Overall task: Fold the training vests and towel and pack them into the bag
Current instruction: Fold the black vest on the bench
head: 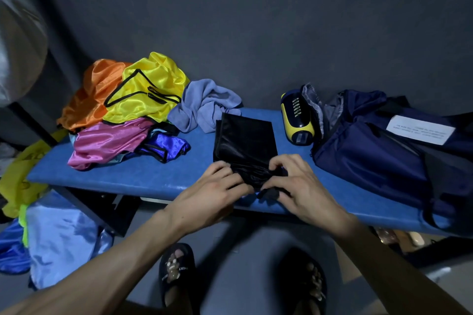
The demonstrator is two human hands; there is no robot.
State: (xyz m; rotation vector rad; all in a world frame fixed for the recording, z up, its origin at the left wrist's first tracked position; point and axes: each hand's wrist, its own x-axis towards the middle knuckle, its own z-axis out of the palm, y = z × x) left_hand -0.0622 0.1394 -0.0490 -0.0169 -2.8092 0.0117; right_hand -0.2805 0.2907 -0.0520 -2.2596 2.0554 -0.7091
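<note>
Dim room, low light. Wall point(256, 20) behind: plain dark grey, matte, no openings seen. Worktop point(128, 174): blue padded surface, glossy sheen along front edge, set against wall. Dark frame point(107, 207) beneath worktop, left side. Floor point(243, 245): smooth grey. Blurred pale translucent object point(18, 41) at upper left, out of focus, identity unclear.

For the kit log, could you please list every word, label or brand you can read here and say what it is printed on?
"EVERY": on the strap of the left black slipper; further letters beside it are too blurred to read.
White lettering on the yellow and navy bottle: a brand-like word, too distorted to read.
Printed lines on the white label of the navy bag: upside down and too small to read.
</note>
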